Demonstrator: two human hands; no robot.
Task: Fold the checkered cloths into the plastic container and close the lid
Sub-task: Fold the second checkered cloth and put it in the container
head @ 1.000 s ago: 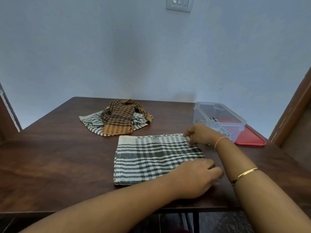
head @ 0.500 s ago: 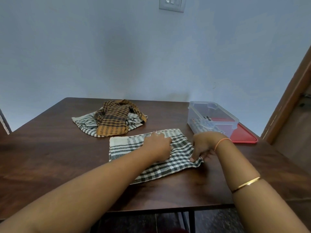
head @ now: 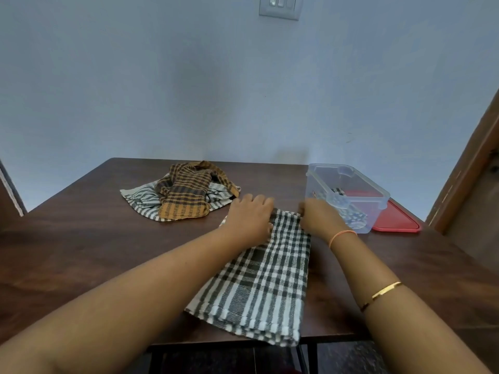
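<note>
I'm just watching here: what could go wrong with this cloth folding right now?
The near end of the checked cloth lies right at the table's front edge, while the left hand and right hand work its far end; it might slide off. The plastic box stands close beside the right hand, so a quick move could knock it.

**Dark table, pale wall**

A dark brown wooden table [head: 81, 238] with a glossy, grained top fills the lower half of the view. Its far edge meets a plain pale blue wall [head: 162, 90]. High on that wall, above the far edge and cut off by the top of the view, sits a grey switch plate [head: 279, 8]. Past the table's right edge rises a brown wooden door frame [head: 469, 171]. Under the near edge a black table leg [head: 311, 357] shows against dark speckled floor [head: 345, 360].
</note>
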